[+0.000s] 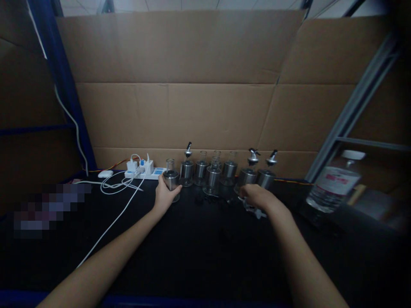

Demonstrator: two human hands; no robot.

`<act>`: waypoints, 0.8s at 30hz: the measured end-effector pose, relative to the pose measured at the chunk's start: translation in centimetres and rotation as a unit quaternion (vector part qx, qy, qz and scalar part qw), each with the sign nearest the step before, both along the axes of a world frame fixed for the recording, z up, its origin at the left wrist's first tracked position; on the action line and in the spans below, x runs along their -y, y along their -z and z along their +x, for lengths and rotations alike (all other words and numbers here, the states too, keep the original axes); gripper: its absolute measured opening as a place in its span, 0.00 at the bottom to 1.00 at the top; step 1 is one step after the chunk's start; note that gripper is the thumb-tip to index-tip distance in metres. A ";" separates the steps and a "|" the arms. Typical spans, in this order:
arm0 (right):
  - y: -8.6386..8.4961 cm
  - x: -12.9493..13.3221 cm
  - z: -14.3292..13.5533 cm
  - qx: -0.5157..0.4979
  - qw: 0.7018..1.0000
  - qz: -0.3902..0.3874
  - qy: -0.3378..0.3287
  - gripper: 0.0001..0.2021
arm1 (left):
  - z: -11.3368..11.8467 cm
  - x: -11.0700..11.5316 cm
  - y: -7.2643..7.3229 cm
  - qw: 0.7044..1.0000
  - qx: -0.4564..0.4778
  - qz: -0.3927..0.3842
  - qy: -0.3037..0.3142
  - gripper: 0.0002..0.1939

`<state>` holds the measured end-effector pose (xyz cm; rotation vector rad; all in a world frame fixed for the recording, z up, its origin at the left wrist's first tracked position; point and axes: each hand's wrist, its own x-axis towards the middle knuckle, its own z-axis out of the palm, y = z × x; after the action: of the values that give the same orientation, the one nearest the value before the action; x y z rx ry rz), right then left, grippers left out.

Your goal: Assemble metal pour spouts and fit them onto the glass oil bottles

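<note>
Just nearer than the fingers of the right hand (257,196), pale loose pieces (257,212) could be scattered by a low sweep; whether those fingers are closed cannot be told. A steel-sleeved bottle (171,179) is clamped by the left hand's (165,194) fingers; by its swinging, the spouted bottle (186,171) beyond them could be toppled.

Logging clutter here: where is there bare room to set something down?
The black table looks bare between the left forearm and long white cable, and between both forearms toward the front. Crowded: the back, with bottles, power strip and small dark parts.
</note>
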<state>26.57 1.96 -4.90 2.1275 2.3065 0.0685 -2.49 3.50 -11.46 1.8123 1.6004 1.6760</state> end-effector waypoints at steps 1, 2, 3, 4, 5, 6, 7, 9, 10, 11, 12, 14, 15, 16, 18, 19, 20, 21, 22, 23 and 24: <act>0.2 -0.1 0.1 -0.007 1.000 -0.003 0.003 0.12 | -0.3 -0.2 0.1 1.000 -0.004 0.000 0.003 0.31; 0.4 -0.3 0.1 -0.014 1.000 -0.004 0.007 0.11 | -0.5 -0.5 0.2 1.000 -0.009 0.001 0.007 0.33; 0.5 -0.4 0.1 -0.020 1.000 -0.003 0.010 0.11 | -0.8 -0.7 0.2 1.000 -0.014 0.002 0.010 0.36; 0.6 -0.5 0.2 -0.024 1.000 -0.004 0.013 0.10 | -1.1 -0.8 0.2 1.000 -0.019 0.003 0.012 0.40; 0.7 -0.7 0.3 -0.028 1.000 -0.003 0.014 0.09 | -1.3 -0.9 0.2 1.000 -0.027 0.007 0.012 0.43; 0.7 -0.7 0.3 -0.032 0.999 -0.001 0.016 0.08 | -1.5 -0.9 0.0 0.999 -0.035 0.018 0.008 0.45; 0.6 -0.7 0.4 -0.034 0.999 0.006 0.019 0.08 | -1.7 -0.7 -0.2 0.998 -0.045 0.037 -0.002 0.47; 0.2 -0.6 0.4 -0.041 0.998 0.039 0.025 0.07 | -1.9 -0.1 -1.0 0.992 -0.063 0.098 -0.039 0.45; -0.1 -0.4 0.2 -0.045 0.996 0.067 0.024 0.06 | -1.9 0.3 -1.5 0.986 -0.066 0.136 -0.063 0.41; -0.5 -0.1 -0.1 -0.051 0.993 0.101 0.017 0.05 | -1.9 0.9 -2.0 0.980 -0.074 0.168 -0.074 0.38; -0.8 0.1 -0.5 -0.060 0.989 0.138 0.003 0.05 | -1.8 1.4 -2.5 0.974 -0.082 0.196 -0.076 0.34; -1.3 0.8 -1.9 -0.087 0.972 0.214 -0.042 0.05 | -1.4 2.4 -3.4 0.965 -0.101 0.235 -0.058 0.28; -1.5 1.1 -2.8 -0.107 0.961 0.247 -0.070 0.05 | -1.0 2.8 -3.6 0.963 -0.109 0.243 -0.035 0.24; -1.6 1.5 -3.8 -0.131 0.946 0.279 -0.101 0.05 | -0.6 3.1 -3.8 0.965 -0.109 0.240 -0.012 0.21; -1.5 2.2 -6.0 -0.186 0.916 0.315 -0.165 0.05 | 0.3 3.5 -3.8 0.974 -0.089 0.207 0.039 0.19; -1.3 2.5 -7.1 -0.214 0.903 0.318 -0.194 0.05 | 0.7 3.7 -3.6 0.977 -0.085 0.182 0.076 0.18; -0.9 2.9 -8.2 -0.235 0.893 0.311 -0.223 0.05 | 1.2 3.9 -3.5 0.978 -0.078 0.157 0.111 0.17; -0.5 3.2 -9.3 -0.258 0.883 0.302 -0.250 0.04 | 1.6 4.1 -3.3 0.978 -0.075 0.132 0.145 0.16; -0.1 3.4 -10.2 -0.278 0.876 0.286 -0.272 0.04 | 2.0 4.3 -3.1 0.977 -0.067 0.116 0.168 0.16; 0.4 3.6 -11.1 -0.297 0.868 0.272 -0.291 0.03 | 2.3 4.5 -3.0 0.974 -0.064 0.103 0.190 0.16; 0.9 3.7 -11.8 -0.311 0.862 0.262 -0.304 0.03 | 2.5 4.6 -2.8 0.972 -0.060 0.091 0.207 0.17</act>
<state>14.72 -1.71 -5.83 1.6113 3.6504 0.0044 0.03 -1.14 -8.61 2.1875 1.0309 1.5816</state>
